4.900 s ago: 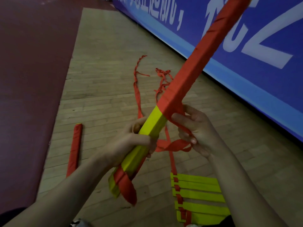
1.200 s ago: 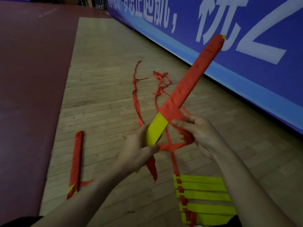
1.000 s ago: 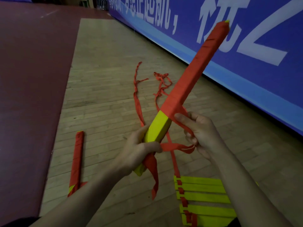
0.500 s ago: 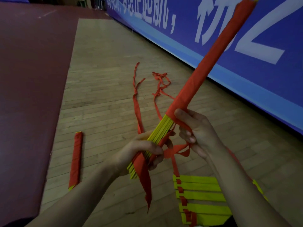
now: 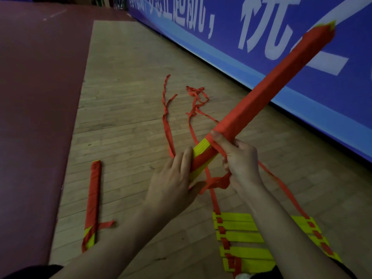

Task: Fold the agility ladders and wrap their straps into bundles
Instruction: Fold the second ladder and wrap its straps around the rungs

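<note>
- The folded ladder is held aslant, from frame centre to upper right. Most of it is wrapped in red, and yellow rung edges are exposed at the lower end.
- The left hand is clamped round the yellow end.
- The right hand, just beside it, is curled on the red strap, with the forefinger pressed at the wrap's edge.
- A wrapped bundle is laid on the wooden floor, lower left.
- An unfolded ladder is spread at lower right.
- Loose straps are trailed across the centre.
</note>
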